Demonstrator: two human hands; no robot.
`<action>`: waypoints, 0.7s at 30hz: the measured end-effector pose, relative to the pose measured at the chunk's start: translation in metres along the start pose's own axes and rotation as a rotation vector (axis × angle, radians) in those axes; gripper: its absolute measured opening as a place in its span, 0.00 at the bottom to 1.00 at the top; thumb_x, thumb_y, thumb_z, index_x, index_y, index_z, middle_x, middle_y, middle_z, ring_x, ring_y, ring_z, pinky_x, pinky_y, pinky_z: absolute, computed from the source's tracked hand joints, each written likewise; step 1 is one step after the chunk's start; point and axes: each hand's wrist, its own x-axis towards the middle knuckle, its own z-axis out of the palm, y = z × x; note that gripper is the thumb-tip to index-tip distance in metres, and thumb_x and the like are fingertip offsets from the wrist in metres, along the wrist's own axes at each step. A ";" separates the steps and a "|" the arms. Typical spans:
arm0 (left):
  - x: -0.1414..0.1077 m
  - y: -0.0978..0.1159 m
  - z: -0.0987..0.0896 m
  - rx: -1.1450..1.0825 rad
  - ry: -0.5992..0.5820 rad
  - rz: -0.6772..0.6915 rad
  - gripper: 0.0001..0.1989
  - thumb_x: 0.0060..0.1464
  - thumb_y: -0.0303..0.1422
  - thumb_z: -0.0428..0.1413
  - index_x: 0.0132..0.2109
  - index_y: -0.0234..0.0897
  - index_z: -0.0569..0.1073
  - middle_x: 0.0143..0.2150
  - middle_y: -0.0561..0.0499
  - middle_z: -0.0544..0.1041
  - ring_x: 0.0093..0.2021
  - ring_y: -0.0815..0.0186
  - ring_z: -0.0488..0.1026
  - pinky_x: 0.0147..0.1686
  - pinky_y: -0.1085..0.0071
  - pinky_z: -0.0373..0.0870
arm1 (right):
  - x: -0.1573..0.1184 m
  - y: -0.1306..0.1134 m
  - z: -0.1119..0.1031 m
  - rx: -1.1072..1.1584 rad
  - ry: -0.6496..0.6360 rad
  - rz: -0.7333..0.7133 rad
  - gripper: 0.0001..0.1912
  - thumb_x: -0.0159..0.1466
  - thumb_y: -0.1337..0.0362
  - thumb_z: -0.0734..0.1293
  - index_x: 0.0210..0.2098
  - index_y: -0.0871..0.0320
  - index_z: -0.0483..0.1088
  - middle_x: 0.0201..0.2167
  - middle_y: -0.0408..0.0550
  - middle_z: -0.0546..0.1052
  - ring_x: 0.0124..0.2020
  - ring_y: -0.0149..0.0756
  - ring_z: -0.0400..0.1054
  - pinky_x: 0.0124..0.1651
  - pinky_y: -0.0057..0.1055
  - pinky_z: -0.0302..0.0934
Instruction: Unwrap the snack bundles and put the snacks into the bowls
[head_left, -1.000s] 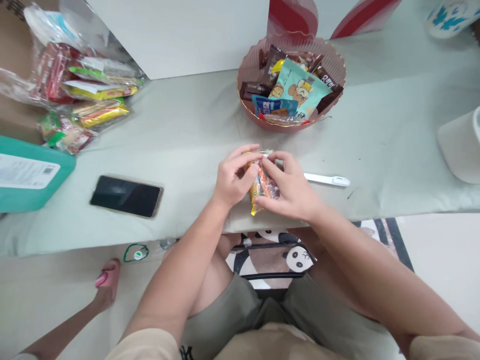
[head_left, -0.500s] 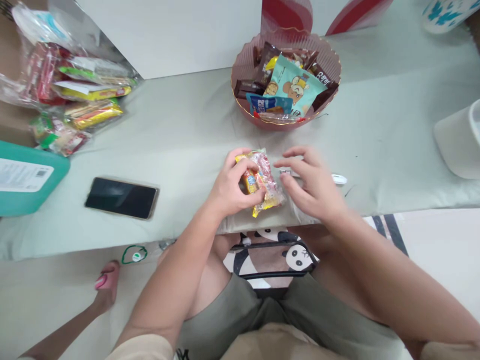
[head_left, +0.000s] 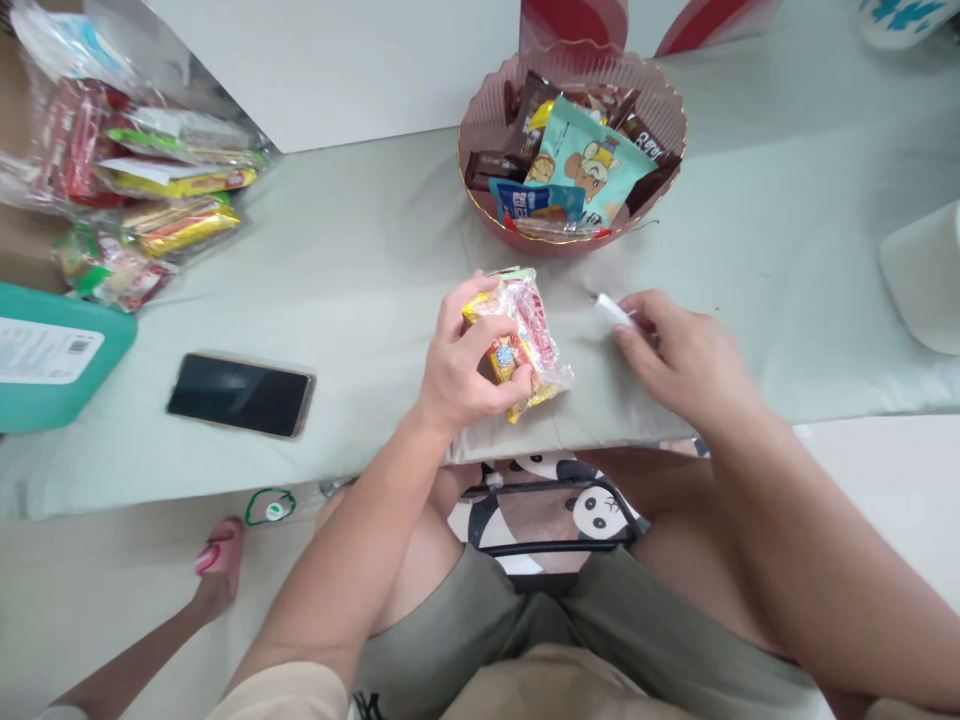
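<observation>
My left hand grips a bundle of snack packets in yellow, red and clear wrapping, near the table's front edge. To the right of it, my right hand pinches a slim white tool whose dark thin tip points up and left. A gap separates that tip from the packets. Behind both hands stands a pink ribbed bowl with a gold rim, holding several wrapped snacks, among them a mint-green packet and a blue one.
A phone lies on the left, near a teal container. Bagged snacks are piled at the back left. A white container stands at the right, a patterned cup behind it. Someone's foot shows below the table.
My right hand has moved right and now holds the white tool, which lay on the table. The packets in my left hand have shifted slightly up.
</observation>
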 end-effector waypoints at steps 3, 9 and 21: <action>0.000 -0.002 0.000 -0.005 -0.064 -0.052 0.21 0.41 0.40 0.70 0.41 0.43 0.71 0.63 0.43 0.67 0.68 0.41 0.66 0.70 0.40 0.61 | -0.011 -0.030 -0.009 0.397 -0.122 0.157 0.11 0.67 0.55 0.64 0.44 0.53 0.69 0.24 0.43 0.74 0.23 0.36 0.66 0.28 0.33 0.58; 0.002 -0.002 0.000 -0.075 -0.090 -0.077 0.22 0.45 0.49 0.70 0.40 0.43 0.71 0.63 0.43 0.68 0.69 0.42 0.64 0.73 0.38 0.56 | -0.024 -0.068 -0.008 1.219 -0.480 0.398 0.05 0.61 0.62 0.64 0.37 0.55 0.69 0.20 0.38 0.70 0.15 0.27 0.60 0.18 0.26 0.55; 0.001 -0.004 0.004 -0.081 -0.092 -0.145 0.26 0.42 0.52 0.72 0.41 0.44 0.73 0.60 0.45 0.71 0.68 0.43 0.66 0.72 0.40 0.61 | -0.027 -0.075 0.008 1.244 -0.494 0.452 0.10 0.63 0.58 0.70 0.40 0.57 0.71 0.25 0.37 0.73 0.16 0.23 0.62 0.15 0.20 0.57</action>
